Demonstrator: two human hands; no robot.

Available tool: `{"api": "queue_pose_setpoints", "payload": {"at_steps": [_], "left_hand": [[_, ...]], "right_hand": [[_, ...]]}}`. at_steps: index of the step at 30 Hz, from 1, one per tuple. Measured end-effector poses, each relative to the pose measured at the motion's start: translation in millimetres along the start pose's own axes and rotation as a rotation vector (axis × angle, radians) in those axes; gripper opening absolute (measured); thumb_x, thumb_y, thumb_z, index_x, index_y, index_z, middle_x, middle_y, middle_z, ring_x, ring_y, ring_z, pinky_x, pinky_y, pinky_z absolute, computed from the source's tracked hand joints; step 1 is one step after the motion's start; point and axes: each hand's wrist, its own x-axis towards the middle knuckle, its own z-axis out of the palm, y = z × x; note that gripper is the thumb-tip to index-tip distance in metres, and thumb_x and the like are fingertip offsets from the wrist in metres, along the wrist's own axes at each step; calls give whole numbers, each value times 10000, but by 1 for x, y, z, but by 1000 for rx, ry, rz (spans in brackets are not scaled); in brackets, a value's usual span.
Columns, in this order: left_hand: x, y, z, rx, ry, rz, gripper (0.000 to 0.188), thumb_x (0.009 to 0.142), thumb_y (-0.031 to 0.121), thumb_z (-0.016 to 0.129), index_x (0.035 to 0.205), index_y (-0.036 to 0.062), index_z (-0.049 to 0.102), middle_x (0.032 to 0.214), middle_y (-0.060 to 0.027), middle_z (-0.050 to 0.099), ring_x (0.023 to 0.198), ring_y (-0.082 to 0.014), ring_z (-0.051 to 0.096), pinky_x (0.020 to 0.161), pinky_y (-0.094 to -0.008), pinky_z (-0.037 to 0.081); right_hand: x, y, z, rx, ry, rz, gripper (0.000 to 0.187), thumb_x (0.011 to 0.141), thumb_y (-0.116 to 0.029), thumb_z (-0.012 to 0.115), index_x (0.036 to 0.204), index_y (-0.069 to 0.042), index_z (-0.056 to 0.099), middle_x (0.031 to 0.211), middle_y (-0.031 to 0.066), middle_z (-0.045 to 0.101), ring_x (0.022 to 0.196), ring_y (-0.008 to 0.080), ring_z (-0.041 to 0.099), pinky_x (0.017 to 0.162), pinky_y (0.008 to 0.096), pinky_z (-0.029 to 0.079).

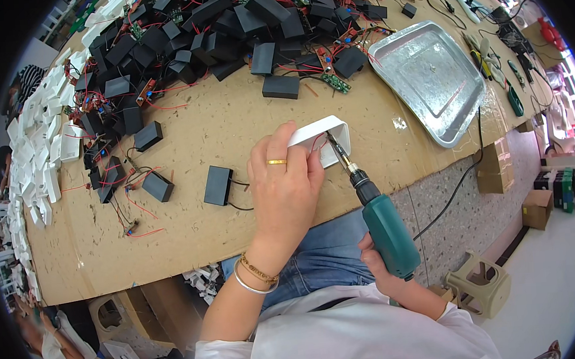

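Note:
In my left hand (286, 176) I hold a white plastic housing (339, 131), fingers closed on its near left side. A red wire shows inside it. My right hand (376, 265) is wrapped round a green electric screwdriver (391, 232), partly hidden behind its body. The tool's slim bit reaches into the housing's open side; whether it sits on a screw I cannot tell. Just left of my left hand a black rectangular box (217, 186) lies on the table, with dark leads running under that hand.
A large heap of black boxes (225, 25) with red wires and small circuit boards covers the back of the cardboard-topped table (167, 252). White housings (41, 142) pile along the left. At right lie a metal tray (429, 72), a black cord (459, 189) and green-handled pliers (514, 102).

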Motion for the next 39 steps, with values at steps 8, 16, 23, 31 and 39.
{"api": "queue_pose_setpoints", "payload": {"at_steps": [8, 16, 23, 31, 39], "left_hand": [[0, 1, 0, 6, -11, -5, 175, 762, 82, 703, 873, 2, 594, 1206, -109, 554, 1013, -331, 537, 836, -436, 459], [1, 1, 0, 2, -9, 1, 176, 761, 76, 700, 877, -4, 594, 1204, -112, 550, 1015, -332, 535, 838, -437, 459], [1, 0, 0, -4, -2, 4, 175, 756, 68, 699, 866, -9, 585, 1199, -117, 551, 1003, -332, 537, 827, -439, 462], [0, 0, 2, 9, 9, 2, 168, 757, 73, 701, 859, -1, 591, 1202, -110, 554, 1001, -331, 541, 822, -436, 464], [1, 1, 0, 4, -3, -17, 163, 767, 87, 700, 863, 1, 601, 1200, -107, 557, 1004, -329, 540, 826, -432, 465]], "right_hand": [[2, 2, -1, 23, -16, -27, 373, 835, -142, 744, 1085, 13, 514, 807, 61, 674, 672, 111, 642, 629, 239, 504], [-1, 7, -4, 50, -42, 15, 352, 837, -146, 743, 1063, 13, 524, 822, 65, 675, 672, 110, 644, 629, 238, 505], [2, 4, -2, 72, -10, -9, 343, 838, -145, 742, 1052, 12, 526, 819, 66, 676, 667, 114, 645, 615, 243, 511], [7, 5, -2, 36, -20, -143, 399, 838, -170, 751, 1097, 18, 512, 822, 67, 675, 627, 89, 599, 618, 245, 487], [-9, -5, -14, 81, -37, -216, 437, 850, -158, 723, 1140, 42, 463, 920, 127, 677, 658, 100, 615, 627, 260, 503]]}}
